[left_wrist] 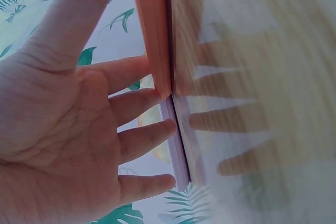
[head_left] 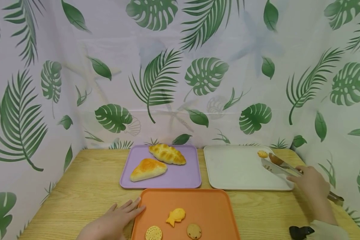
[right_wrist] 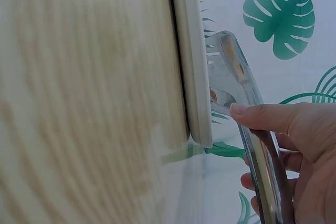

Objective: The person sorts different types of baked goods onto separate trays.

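My right hand (head_left: 313,183) grips metal tongs (head_left: 277,160) over the right part of the white tray (head_left: 234,170). The tong tips stand apart, beside a small golden biscuit (head_left: 262,154) near the tray's far right corner. In the right wrist view, the thumb presses on the tongs (right_wrist: 265,166) with the fingers curled around behind. My left hand (head_left: 114,216) has its fingers spread, touching the left edge of the orange tray (head_left: 210,206). On that tray lie a fish-shaped cracker (head_left: 176,216), a round dotted cracker (head_left: 153,233) and a round cookie (head_left: 194,231).
Behind the orange tray sits a purple tray (head_left: 183,178) bearing a triangular bread (head_left: 148,170) and a braided bread (head_left: 168,154). All three trays are on a wooden table (head_left: 87,186). Leaf-patterned cloth (head_left: 168,110) walls the back and sides.
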Motion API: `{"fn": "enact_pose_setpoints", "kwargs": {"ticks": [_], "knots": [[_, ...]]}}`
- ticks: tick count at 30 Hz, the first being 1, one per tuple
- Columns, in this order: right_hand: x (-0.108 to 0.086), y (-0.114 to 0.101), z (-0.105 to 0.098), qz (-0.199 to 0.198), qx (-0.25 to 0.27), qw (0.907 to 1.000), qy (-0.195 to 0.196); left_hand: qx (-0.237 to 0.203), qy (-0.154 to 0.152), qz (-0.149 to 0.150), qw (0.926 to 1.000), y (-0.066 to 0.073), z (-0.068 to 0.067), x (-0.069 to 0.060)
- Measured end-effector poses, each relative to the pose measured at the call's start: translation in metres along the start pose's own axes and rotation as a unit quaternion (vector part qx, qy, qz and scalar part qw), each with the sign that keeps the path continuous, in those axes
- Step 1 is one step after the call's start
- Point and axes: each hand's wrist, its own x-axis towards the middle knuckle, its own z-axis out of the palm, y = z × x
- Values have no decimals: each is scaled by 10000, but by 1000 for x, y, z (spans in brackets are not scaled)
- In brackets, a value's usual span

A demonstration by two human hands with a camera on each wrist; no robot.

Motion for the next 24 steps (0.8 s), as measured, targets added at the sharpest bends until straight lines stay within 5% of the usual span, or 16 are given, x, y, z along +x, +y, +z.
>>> {"fn": "enact_pose_setpoints", "kwargs": {"ticks": [9,15,24], "knots": [[-17,-4,-12,-372,-116,9974,610,-123,46,123,9998,1,0,-3],[-30,-30,-26,-653,-237,9953,681,-158,140,193,9996,4,-3,-6],[-49,-73,-29,-1501,-235,9800,1287,-49,293,392,9988,2,0,-6]]}}
